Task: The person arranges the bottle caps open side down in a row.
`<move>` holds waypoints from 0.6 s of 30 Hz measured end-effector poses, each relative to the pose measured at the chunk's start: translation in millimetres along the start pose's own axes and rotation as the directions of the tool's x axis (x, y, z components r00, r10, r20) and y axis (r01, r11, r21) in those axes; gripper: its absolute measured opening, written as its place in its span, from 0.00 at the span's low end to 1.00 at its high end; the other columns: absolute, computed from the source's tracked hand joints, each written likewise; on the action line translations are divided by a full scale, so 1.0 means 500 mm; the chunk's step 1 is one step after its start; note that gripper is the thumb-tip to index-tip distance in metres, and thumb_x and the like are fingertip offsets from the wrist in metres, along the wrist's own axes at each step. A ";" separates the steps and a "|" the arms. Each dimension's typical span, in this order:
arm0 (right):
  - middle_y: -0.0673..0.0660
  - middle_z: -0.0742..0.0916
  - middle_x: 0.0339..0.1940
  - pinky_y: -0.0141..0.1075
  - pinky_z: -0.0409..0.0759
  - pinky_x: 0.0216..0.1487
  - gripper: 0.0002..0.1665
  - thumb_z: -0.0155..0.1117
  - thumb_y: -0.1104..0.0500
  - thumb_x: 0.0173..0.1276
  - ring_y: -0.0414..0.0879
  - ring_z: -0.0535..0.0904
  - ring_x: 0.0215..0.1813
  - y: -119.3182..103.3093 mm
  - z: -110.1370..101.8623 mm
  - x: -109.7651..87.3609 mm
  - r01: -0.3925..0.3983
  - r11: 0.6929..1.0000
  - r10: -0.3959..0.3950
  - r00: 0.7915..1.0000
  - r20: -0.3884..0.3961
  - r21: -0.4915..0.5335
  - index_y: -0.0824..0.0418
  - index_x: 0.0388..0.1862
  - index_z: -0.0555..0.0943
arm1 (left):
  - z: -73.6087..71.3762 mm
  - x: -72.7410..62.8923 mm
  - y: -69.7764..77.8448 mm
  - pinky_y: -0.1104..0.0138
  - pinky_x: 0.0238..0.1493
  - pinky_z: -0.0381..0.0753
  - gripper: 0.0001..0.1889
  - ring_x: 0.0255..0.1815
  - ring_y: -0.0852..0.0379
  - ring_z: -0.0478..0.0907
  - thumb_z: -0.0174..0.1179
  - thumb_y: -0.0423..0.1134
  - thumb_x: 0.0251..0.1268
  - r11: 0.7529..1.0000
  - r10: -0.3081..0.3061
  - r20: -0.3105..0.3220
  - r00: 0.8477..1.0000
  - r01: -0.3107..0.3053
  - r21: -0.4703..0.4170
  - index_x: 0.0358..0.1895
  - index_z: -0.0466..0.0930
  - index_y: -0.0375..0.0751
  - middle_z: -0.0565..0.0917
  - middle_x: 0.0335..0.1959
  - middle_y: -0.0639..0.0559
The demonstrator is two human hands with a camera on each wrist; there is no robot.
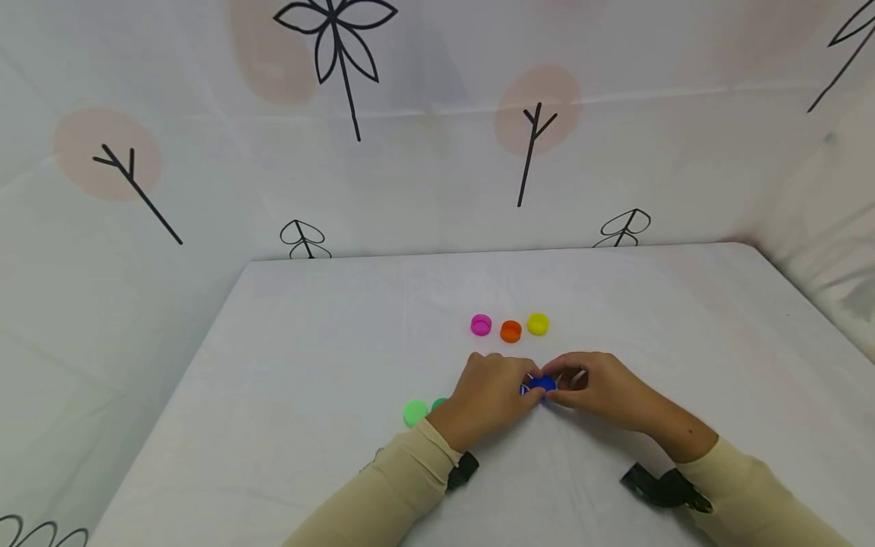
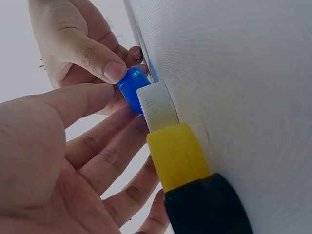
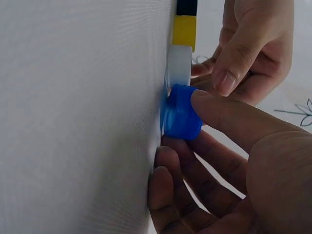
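Pinching round blue plastic cap (image 3: 185, 117) with right hand (image 1: 604, 389), perhaps for precise aligning; reaching left hand (image 1: 488, 395) beside cap, grip impossible to tell.

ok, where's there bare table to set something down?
Table beyond the pink cap, orange cap and far yellow cap; left of the light green cap; and right of the right hand, toward the table's right edge. Crowded: the row from light green to the blue cap, around both hands, with the left hand hiding its middle in the head view.
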State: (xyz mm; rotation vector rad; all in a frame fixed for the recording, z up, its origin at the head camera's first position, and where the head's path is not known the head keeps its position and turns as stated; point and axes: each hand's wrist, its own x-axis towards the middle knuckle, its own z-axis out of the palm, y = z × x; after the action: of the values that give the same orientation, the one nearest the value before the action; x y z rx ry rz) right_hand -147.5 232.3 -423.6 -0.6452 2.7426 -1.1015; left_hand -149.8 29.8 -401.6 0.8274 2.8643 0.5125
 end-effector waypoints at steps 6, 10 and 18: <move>0.45 0.87 0.36 0.29 0.83 0.41 0.15 0.76 0.61 0.59 0.35 0.79 0.37 -0.001 -0.001 0.000 -0.006 1.000 0.006 1.000 0.004 0.002 0.57 0.46 0.87 | -0.003 0.000 0.002 0.69 0.40 0.65 0.12 0.35 0.65 0.78 0.63 0.52 0.68 1.000 0.000 0.004 1.000 0.000 0.013 0.51 0.88 0.58 0.88 0.38 0.68; 0.45 0.86 0.36 0.29 0.82 0.42 0.16 0.76 0.59 0.59 0.37 0.78 0.38 -0.005 -0.004 0.000 -0.006 1.000 0.006 1.000 0.009 0.003 0.58 0.47 0.86 | -0.004 0.000 0.002 0.69 0.40 0.66 0.12 0.36 0.65 0.78 0.63 0.52 0.69 1.000 0.006 0.003 1.000 -0.006 0.011 0.50 0.88 0.59 0.89 0.38 0.69; 0.47 0.85 0.38 0.28 0.81 0.42 0.19 0.78 0.58 0.58 0.38 0.76 0.39 -0.011 -0.006 -0.001 -0.026 1.000 0.027 0.999 0.034 -0.016 0.59 0.48 0.84 | -0.002 0.000 -0.001 0.69 0.41 0.68 0.11 0.36 0.66 0.77 0.63 0.52 0.69 1.000 0.015 0.004 1.000 -0.014 -0.014 0.49 0.89 0.58 0.89 0.38 0.69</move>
State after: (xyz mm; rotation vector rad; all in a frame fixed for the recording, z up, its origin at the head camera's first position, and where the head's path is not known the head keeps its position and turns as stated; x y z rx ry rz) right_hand -146.1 230.7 -417.5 -0.6223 2.7252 -1.0539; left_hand -150.1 29.2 -401.0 0.8465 2.8497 0.5320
